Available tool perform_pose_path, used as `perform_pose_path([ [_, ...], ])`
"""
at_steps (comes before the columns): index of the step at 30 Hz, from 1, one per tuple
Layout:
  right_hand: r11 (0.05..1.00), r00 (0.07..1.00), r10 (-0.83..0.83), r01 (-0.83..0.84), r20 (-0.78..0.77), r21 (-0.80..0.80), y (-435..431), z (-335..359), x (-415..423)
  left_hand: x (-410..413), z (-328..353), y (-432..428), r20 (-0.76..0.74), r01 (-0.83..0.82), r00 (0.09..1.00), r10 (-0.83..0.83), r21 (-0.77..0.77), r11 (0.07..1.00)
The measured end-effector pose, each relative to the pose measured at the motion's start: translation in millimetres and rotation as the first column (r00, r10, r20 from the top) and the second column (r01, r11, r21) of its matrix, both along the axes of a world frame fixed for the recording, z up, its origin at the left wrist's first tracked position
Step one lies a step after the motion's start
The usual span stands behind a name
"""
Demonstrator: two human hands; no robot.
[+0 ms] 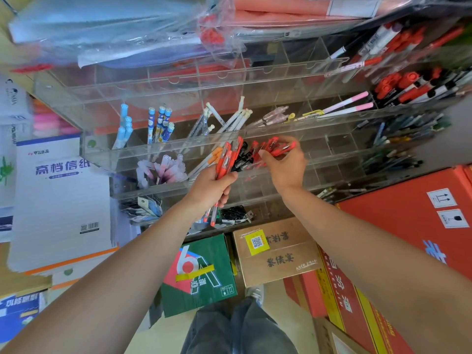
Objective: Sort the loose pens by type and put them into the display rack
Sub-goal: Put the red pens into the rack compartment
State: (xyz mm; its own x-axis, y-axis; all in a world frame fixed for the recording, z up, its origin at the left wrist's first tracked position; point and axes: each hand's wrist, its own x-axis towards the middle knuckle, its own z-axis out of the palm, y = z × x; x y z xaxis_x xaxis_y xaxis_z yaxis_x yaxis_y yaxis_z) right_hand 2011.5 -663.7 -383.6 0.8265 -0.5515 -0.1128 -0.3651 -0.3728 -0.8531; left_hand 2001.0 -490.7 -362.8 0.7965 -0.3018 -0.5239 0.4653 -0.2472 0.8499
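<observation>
Left hand (212,186): gripping a fanned bundle of red-capped clear-barrelled pens (224,159), caps up, likely keeping stock ready at the rack's front edge.
Right hand (286,167): pinching a few matching red pens (279,147) over a middle-tier compartment, probably grouping them by type.
Clear acrylic tiered display rack (143,155): already carrying sorted pens towards its left edge.
Black capped pens (242,159): sitting between the hands; I cannot tell whether they are held or racked.

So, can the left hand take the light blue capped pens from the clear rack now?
Probably not: the left hand holds a bundle of red plastic pens, leaving no finger free. The light blue capped pens stand uncovered, so the way itself looks open.
</observation>
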Motion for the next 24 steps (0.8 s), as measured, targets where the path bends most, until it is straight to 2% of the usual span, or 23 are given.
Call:
perform_pose_path([
  [3,1.000,0.998,0.011,-0.009,0.061,-0.024,-3.2,-1.0,-0.6,0.0,-0.2,0.1,0.000,-0.007,1.000,0.007,-0.003,1.000],
  [7,0.998,0.998,0.025,-0.023,0.052,-0.051,-8.0,-4.1,-5.0,-1.1,-1.0,-1.0,0.006,-0.006,1.000,0.006,-0.005,1.000],
  [10,1.000,0.997,-0.007,0.005,0.077,0.027,-10.6,-2.2,-10.0,-1.6,-2.2,-0.3,0.004,0.022,1.000,-0.022,-0.007,1.000],
  [13,0.996,0.999,0.036,-0.038,0.024,0.079,-16.7,-4.6,-15.1,-3.3,-3.9,0.9,-0.011,0.068,0.998,-0.068,0.002,0.998],
  [17,0.951,0.996,0.084,-0.072,-0.028,0.302,-21.6,-1.0,-19.4,-6.4,-3.2,-0.5,-0.023,0.107,0.994,-0.107,-0.002,0.994],
  [21,0.968,1.000,0.009,-0.010,0.006,0.251,-24.0,2.4,-21.6,-8.5,-2.3,-2.6,-0.028,0.126,0.991,-0.127,-0.035,0.991],
  [23,0.973,0.998,0.043,-0.051,0.040,0.226,-23.4,6.1,-27.7,-9.7,-1.6,-4.9,-0.018,0.156,0.987,-0.157,-0.038,0.987],
  [24,0.959,0.994,0.100,-0.105,0.033,0.262,-21.2,9.2,-32.0,-10.4,-1.3,-6.2,-0.016,0.177,0.984,-0.178,-0.036,0.984],
])
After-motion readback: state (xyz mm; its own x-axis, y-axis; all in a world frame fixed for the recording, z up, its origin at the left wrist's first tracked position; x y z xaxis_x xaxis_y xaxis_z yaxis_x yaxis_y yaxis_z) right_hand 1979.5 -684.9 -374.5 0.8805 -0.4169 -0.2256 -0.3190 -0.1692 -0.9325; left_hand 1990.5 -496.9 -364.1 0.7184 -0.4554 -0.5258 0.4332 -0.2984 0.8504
